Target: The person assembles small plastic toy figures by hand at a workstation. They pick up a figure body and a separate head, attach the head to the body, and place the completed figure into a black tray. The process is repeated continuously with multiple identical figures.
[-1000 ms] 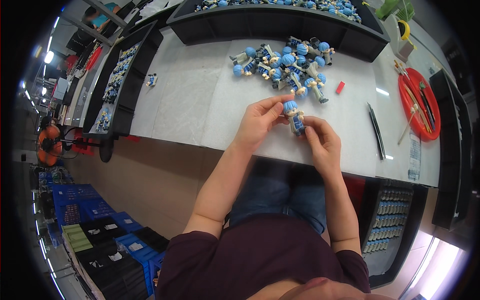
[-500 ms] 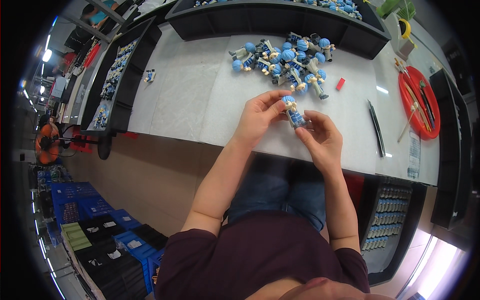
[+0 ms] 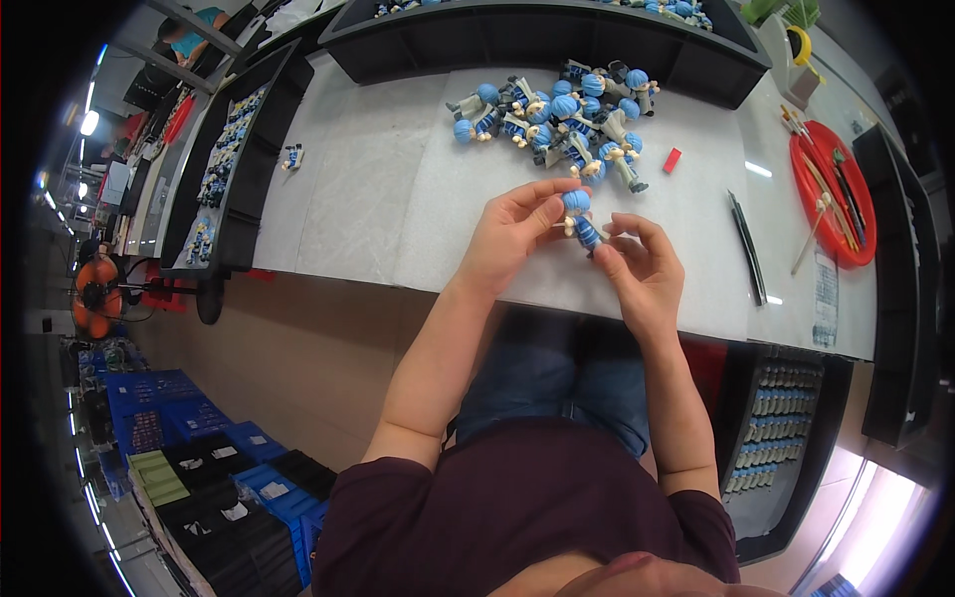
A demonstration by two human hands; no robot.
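At the far left, the dim rim blurs most details; an orange-and-black fan [image 3: 96,296] shows beside the table [image 3: 368,179], its outer edge hard to make out. Farther back, a grey metal bar [image 3: 194,73] partly hides a co-worker in a teal top [image 3: 195,42]. A long black plastic tray [image 3: 257,189] carries small blue-and-white figures, too small to tell apart, and one small loose figure [image 3: 291,157] lies just beside it.

The left hand's [image 3: 505,239] grip is closed, thumb and fingers pinching a blue-haired plastic figurine [image 3: 585,231] near its head, above the table's near edge; these fingers cover part of it. Beyond, similar blue-haired figurines [image 3: 563,106] lie heaped, overlapping and hiding one another, before a large black plastic tray [image 3: 537,55] of more, its far side cut off. The right hand [image 3: 647,274] is curled at the held figurine's feet; whether its grip touches them I cannot tell.

Rightward lie a small red block [image 3: 672,160], a slim dark tool [image 3: 745,247] and a red oval plate [image 3: 867,214] of brushes. Below the table, a black tray [image 3: 836,408] holds rows of blue-topped figures, its near part bare.
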